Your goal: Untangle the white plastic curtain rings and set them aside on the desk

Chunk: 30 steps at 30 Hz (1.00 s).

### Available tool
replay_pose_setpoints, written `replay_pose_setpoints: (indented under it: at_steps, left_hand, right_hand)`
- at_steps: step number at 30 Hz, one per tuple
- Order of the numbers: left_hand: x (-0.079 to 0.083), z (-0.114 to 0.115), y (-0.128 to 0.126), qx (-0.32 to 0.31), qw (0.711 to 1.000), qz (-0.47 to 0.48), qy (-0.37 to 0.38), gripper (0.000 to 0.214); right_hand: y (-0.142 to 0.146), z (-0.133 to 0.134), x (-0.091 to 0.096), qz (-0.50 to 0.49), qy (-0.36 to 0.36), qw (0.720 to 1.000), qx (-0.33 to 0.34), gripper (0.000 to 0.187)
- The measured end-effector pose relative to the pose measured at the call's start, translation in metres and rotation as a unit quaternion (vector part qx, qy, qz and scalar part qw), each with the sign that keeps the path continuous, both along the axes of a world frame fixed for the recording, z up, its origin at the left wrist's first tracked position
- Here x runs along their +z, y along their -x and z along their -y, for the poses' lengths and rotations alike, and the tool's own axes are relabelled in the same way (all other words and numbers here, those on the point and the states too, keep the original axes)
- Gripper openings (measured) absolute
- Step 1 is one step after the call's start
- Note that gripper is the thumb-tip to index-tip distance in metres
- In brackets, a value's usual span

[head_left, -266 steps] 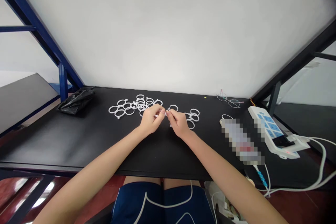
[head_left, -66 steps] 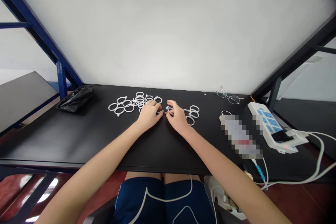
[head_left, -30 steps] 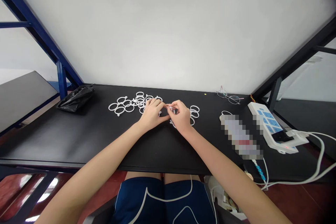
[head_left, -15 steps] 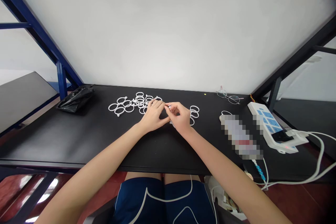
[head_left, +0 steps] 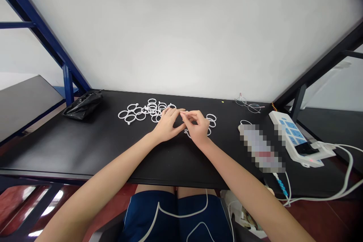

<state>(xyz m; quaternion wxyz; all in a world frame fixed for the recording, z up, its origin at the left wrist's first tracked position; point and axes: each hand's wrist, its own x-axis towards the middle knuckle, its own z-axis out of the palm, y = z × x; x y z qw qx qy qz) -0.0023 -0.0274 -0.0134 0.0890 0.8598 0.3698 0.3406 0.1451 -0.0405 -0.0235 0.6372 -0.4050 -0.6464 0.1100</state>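
My left hand (head_left: 168,124) lies low over the black tabletop, fingers stretched out and thumb apart, its fingertips meeting those of my right hand. My right hand (head_left: 197,126) is closed in a pinch, thumb against fingers; what it pinches is too small and hidden to make out. Left of my left hand, and partly behind it, several white plastic rings with small knobs (head_left: 140,113) lie in a loose, overlapping cluster. More white rings (head_left: 211,117) sit just beyond my right hand, partly covered by it. Part of a white ring (head_left: 186,132) shows beneath the right hand.
A crumpled black plastic bag (head_left: 83,106) lies at the left end of the table (head_left: 85,151). Eyeglasses (head_left: 253,108) rest near the wall at right. A blurred-out phone (head_left: 262,149) with a cable and a white power strip (head_left: 295,138) with cords occupy the right side.
My right hand's fingers have shifted slightly, and the white bit between them no longer shows. More of the ring beneath that hand is visible. The rings on the table stay put.
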Motion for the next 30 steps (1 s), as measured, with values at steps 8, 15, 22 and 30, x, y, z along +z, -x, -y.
replay_pose_setpoints:
  at_steps: [8,15,22,30]
  left_hand:
    - [0.0012,0.0009,0.0007,-0.032,0.999,0.014,0.005,0.036]
    - [0.0021,0.0009,0.0012,-0.075,0.997,0.019,0.02,0.033]
    - [-0.0004,-0.0013,0.0037,-0.076,0.996,0.025,0.034,0.032]
    - [-0.0034,-0.0049,0.0041,-0.059,0.997,0.028,0.038,0.028]
  right_hand:
    - [0.0008,0.0027,0.0071,-0.048,-0.007,0.999,0.001,0.014]
    - [0.0002,0.0034,0.0061,-0.041,0.002,0.999,0.004,0.013]
    - [0.0004,0.0029,0.0043,-0.032,-0.001,0.999,0.01,0.012]
    - [0.0008,0.0026,0.0034,0.005,-0.007,1.0,0.002,0.01]
